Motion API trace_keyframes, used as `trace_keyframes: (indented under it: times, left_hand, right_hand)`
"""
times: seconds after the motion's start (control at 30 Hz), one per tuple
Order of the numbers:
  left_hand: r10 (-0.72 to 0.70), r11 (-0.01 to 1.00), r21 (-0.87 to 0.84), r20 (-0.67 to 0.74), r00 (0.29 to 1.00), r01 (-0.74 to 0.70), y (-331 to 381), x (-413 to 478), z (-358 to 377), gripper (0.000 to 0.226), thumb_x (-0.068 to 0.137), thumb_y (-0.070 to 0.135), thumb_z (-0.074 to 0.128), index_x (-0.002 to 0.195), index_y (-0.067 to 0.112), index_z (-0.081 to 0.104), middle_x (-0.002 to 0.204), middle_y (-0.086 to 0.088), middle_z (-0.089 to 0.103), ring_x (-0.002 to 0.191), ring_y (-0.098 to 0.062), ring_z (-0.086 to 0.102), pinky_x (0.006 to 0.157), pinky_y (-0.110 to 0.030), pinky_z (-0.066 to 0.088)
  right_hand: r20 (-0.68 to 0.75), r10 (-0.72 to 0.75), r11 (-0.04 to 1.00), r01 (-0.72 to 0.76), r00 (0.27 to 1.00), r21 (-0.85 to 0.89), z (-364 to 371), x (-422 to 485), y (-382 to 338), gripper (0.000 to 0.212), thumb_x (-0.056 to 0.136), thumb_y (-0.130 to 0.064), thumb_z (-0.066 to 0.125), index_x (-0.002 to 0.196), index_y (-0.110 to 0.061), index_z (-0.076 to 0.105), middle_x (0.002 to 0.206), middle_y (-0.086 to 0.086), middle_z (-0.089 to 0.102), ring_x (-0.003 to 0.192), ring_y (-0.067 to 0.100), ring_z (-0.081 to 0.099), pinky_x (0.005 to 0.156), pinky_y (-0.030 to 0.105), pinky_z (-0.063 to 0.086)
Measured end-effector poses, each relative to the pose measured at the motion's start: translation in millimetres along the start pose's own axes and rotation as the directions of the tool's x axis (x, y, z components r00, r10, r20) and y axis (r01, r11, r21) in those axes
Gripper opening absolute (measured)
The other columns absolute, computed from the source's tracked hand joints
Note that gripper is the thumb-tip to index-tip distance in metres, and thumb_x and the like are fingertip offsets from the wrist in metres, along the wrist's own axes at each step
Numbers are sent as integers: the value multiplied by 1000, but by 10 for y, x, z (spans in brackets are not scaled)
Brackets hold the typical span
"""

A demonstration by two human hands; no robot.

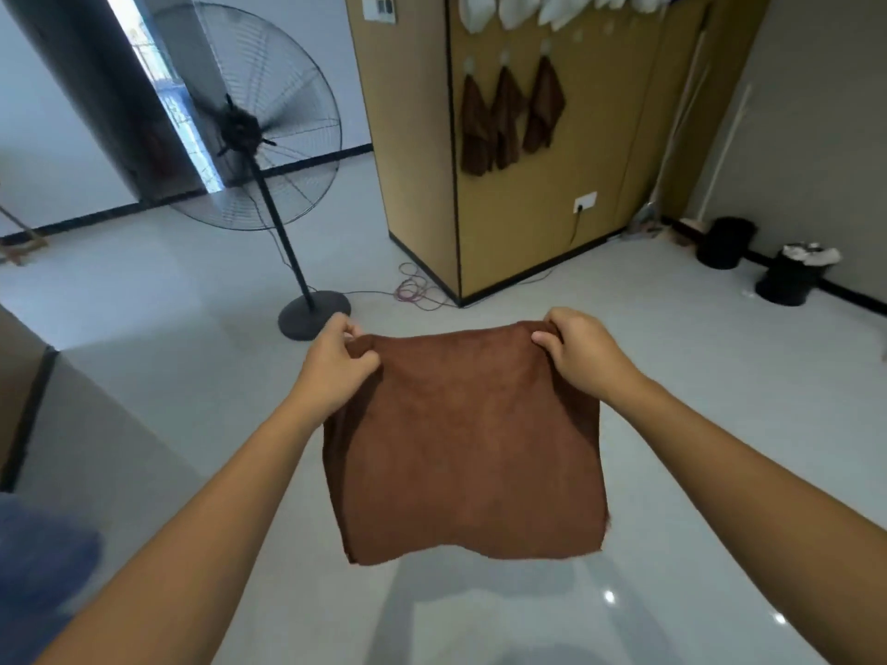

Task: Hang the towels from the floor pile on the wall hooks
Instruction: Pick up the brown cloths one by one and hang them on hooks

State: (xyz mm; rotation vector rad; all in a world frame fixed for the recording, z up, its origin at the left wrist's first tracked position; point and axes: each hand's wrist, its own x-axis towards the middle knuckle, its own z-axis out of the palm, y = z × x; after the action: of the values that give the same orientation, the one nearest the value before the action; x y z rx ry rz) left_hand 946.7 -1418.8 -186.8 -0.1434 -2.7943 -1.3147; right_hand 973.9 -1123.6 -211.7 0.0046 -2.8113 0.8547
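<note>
— what colour is the towel (pixel 461 439) you've got?
— plain brown all over, no pattern on it. the three hung towels (pixel 504 117) are the same brown, and the white towels (pixel 518 9) sit in the row above them.
— and behind them?
— the wall panel (pixel 600 136) is mustard tan with black edging, and it has a white socket (pixel 584 202). the floor (pixel 192 304) is pale grey. i also see a black fan (pixel 249 122), two black bins (pixel 725 242) and a pinkish-purple cable (pixel 413 288).
</note>
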Motion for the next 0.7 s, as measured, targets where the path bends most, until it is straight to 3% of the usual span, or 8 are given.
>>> trace_keyframes:
  times: [0.07,0.13,0.17,0.37,0.57,0.7]
  left_hand:
    - [58,998,-35,86,995,-55,187,242,293,22,90,-2,49,102,17,46,88,0,56,72,-16,55,54,-19,45]
    - [112,993,-49,182,977,-104,356,516,572,34,91,-6,41,104,24,48,91,-9,60,74,-30,58,62,-38,49]
    - [125,992,-58,214,969,-115,434,672,720,36,91,-7,40,102,26,51,91,-12,61,74,-31,59,62,-40,49]
    - [159,977,-182,250,955,-114,937,1808,1559,29,92,2,42,93,19,66,88,2,65,82,-13,61,61,-21,43]
    - [293,934,-305,361,885,-185,1429,2969,2053,10,93,29,61,85,27,68,89,9,67,77,2,62,60,-10,42]
    - [362,923,-294,442,821,-249,1769,3579,2403,18,85,33,73,92,17,72,88,6,69,70,8,62,58,-5,43]
  right_hand:
    - [-41,66,994,-62,997,85,-153,110,236,13,99,-16,49,101,-8,59,91,3,60,84,19,54,69,27,36]
    - [-96,117,985,-103,988,141,-295,268,455,17,100,-13,46,110,-11,60,100,0,60,90,14,53,76,23,38]
    - [-117,138,981,-119,984,153,-366,360,557,19,100,-13,45,113,-12,60,101,-1,60,92,12,53,78,21,38]
    - [-172,202,970,-173,964,170,-725,1145,1126,25,90,-38,64,106,-19,64,96,-6,63,88,9,57,71,18,42]
    - [-186,260,960,-233,948,156,-1071,2086,1629,24,85,-39,69,102,-22,67,97,-7,67,89,8,61,73,16,47]
    - [-206,303,948,-272,930,168,-1247,2531,1956,23,85,-40,70,101,-25,68,95,-9,67,87,5,61,70,12,45]
